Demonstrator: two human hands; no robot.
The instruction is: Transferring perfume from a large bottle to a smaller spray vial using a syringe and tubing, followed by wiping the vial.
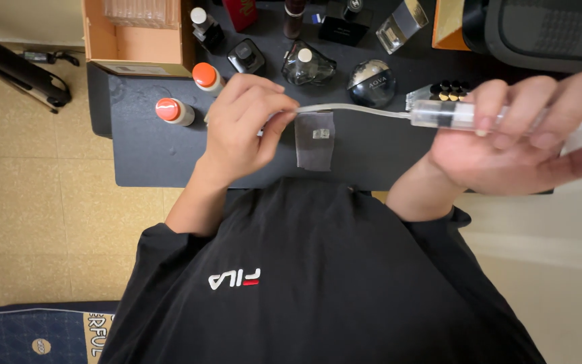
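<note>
- So the person in the black t-shirt [318, 283] is leaning over a black desk [156, 155], seen from straight above.
- Right hand [520, 135] is wrapped around a clear syringe [453, 114], fingers curled over the barrel and pressed together on it, held up above the desk's right end.
- A thin clear tube [351, 108] runs off the syringe's tip toward the left, roughly level.
- Left hand [244, 125] is pinching the far end of that tube between thumb and fingertips, the rest of the fingers tucked in. It hovers over the desk, near the middle.
- Right under the tube there's a small translucent plastic bag [315, 140] lying flat on the desk, with a tiny clear vial [321, 133] on it. Can't tell if the vial is inside the bag or just sitting on top.
- Just left of the left hand are two white bottles with orange caps [175, 110], lying close together.
- Behind those, an open cardboard box [136, 37] sits at the desk's back-left corner with some clear plastic stuff inside, too blurry to make out.
- The back of the desk is crowded with perfume bottles: a clear rounded glass bottle [308, 66], a dark dome-shaped bottle [370, 82], a small square dark bottle [246, 56], and a few taller ones cut off at the top edge.
- A row of little black-capped vials [449, 89] sits just behind the syringe.
- Floor is beige tile [35, 195], and a black tripod leg [15, 71] lies off to the left.
</note>
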